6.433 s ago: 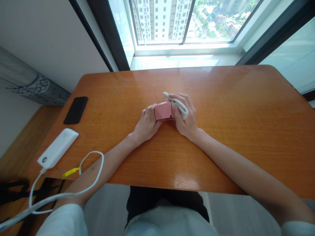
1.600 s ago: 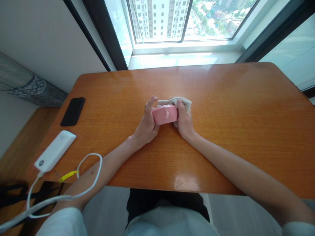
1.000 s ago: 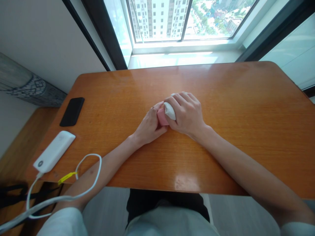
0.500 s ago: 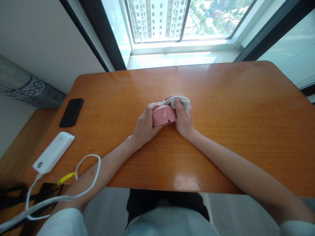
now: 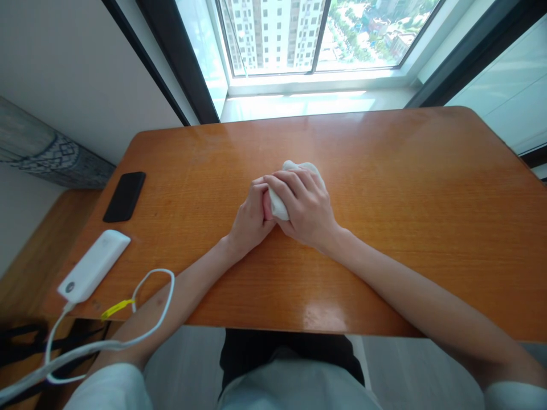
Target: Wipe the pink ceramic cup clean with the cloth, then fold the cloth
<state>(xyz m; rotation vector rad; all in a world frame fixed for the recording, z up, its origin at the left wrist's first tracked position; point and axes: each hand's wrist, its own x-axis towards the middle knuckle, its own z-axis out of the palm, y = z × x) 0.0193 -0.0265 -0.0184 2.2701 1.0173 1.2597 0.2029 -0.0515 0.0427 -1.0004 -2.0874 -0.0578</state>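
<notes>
Near the middle of the wooden table (image 5: 393, 228), my left hand (image 5: 251, 215) grips the left end of a small pink box-like object (image 5: 267, 206). Only a narrow strip of its pink side shows; the rest is covered, and its exact kind cannot be made out. A white cloth (image 5: 280, 209) lies over its near face and top. My right hand (image 5: 308, 206) presses over the cloth, fingers bent across it toward my left hand. Cloth also bulges out beyond the right knuckles.
On the table's left side lie a black phone (image 5: 125, 197) and a white power bank (image 5: 94, 265). From the power bank a white cable (image 5: 166, 307) with a yellow tag (image 5: 117, 308) loops over my left forearm. Behind the table is a window (image 5: 316, 40).
My right hand has moved from the object's right end to over its near face, bringing the cloth with it. Most of the pink surface is now covered. My left hand keeps its hold.
</notes>
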